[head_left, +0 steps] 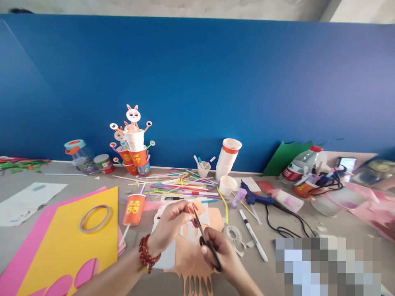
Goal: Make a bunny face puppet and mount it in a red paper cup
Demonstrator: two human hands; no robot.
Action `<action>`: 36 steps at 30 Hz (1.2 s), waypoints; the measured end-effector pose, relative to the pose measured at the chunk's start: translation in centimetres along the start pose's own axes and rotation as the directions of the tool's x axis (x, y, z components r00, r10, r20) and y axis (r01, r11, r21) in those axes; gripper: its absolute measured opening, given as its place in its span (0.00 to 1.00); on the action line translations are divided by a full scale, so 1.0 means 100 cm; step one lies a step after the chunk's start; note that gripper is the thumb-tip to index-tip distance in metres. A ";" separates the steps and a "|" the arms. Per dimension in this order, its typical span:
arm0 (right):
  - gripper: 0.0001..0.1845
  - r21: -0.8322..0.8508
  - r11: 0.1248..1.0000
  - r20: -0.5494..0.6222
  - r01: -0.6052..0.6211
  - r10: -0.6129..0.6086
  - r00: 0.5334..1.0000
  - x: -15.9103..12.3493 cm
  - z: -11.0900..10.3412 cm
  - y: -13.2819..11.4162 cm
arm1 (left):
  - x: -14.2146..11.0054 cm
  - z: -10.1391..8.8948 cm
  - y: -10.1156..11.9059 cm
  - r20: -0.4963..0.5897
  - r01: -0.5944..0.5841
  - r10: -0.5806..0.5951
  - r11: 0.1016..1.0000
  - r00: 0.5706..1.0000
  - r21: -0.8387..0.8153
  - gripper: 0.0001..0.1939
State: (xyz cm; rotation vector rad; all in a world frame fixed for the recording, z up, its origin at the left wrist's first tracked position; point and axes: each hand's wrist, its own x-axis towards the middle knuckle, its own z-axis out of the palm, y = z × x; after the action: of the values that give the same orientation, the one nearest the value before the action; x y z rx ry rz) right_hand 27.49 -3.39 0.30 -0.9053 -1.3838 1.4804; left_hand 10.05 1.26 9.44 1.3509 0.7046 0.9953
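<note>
My left hand (173, 224), with a red bead bracelet on its wrist, pinches a small piece of orange paper (200, 205). Black-handled scissors (202, 232) are in my right hand (217, 248), and their blades lie against that piece, where a red shape shows. Under both hands a larger orange sheet (191, 255) with cut-out slots at its near edge rests over white paper (166, 248). To the left of my left hand, a red paper cup (133, 209) with a gold symbol lies tilted with a stick by it.
Yellow card (101, 242) with a tape ring (95, 218) lies left. Colored sticks (175, 185) spread behind. Stacked decorated cups (135, 139) and white cups (226, 160) stand by the blue wall. Right are a blue glue gun (254, 196), its cord, a marker (253, 235) and a bottle (300, 164).
</note>
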 end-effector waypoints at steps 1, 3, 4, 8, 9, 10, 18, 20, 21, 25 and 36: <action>0.29 0.001 1.000 0.003 -0.001 0.001 1.000 0.000 0.000 0.000 | 0.000 0.000 0.000 0.003 -0.001 0.001 1.000 1.000 0.003 0.08; 0.29 0.009 1.000 0.005 -0.003 0.003 1.000 0.001 0.000 0.000 | -0.001 0.000 -0.001 0.004 -0.001 0.001 1.000 1.000 0.008 0.08; 0.29 0.011 1.000 0.004 -0.004 0.004 1.000 0.001 0.000 0.000 | -0.001 -0.001 -0.001 0.002 0.001 -0.001 1.000 1.000 0.008 0.08; 0.30 0.015 1.000 -0.008 -0.011 0.012 1.000 0.002 0.000 0.001 | -0.001 -0.003 -0.004 0.026 -0.017 0.016 1.000 1.000 0.021 0.08; 0.30 0.017 1.000 -0.008 -0.015 0.015 1.000 0.002 0.000 0.001 | -0.001 -0.003 -0.004 0.029 -0.036 0.035 0.999 0.999 0.035 0.09; 0.30 0.020 1.000 -0.009 -0.018 0.018 1.000 0.001 0.000 0.001 | -0.001 -0.004 -0.005 0.023 -0.059 0.058 0.997 0.998 0.056 0.10; 0.31 0.021 0.999 -0.014 -0.040 0.040 0.999 0.001 0.003 -0.004 | -0.002 -0.012 -0.009 -0.066 -0.132 0.153 0.960 0.986 0.247 0.13; 0.32 0.024 0.998 -0.004 -0.058 0.058 0.998 0.000 0.003 -0.006 | -0.001 -0.013 -0.008 -0.055 -0.141 0.162 0.951 0.985 0.274 0.14; 0.32 0.023 0.997 0.003 -0.067 0.067 0.998 0.000 0.003 -0.006 | -0.001 -0.013 -0.008 -0.047 -0.144 0.164 0.949 0.985 0.282 0.15; 0.31 0.038 0.996 0.025 -0.077 0.076 0.997 -0.001 0.003 -0.007 | -0.001 -0.013 -0.008 -0.036 -0.156 0.174 0.945 0.984 0.289 0.15; 0.32 0.022 0.997 0.019 -0.075 0.075 0.997 -0.001 0.005 -0.011 | 0.000 -0.014 -0.010 -0.044 -0.145 0.167 0.939 0.985 0.313 0.15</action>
State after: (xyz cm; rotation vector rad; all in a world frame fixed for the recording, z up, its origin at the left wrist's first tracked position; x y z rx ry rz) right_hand 27.20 -3.66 1.44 -0.9403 -1.3570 1.5614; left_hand 8.94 1.93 8.31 1.6724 0.8428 1.0944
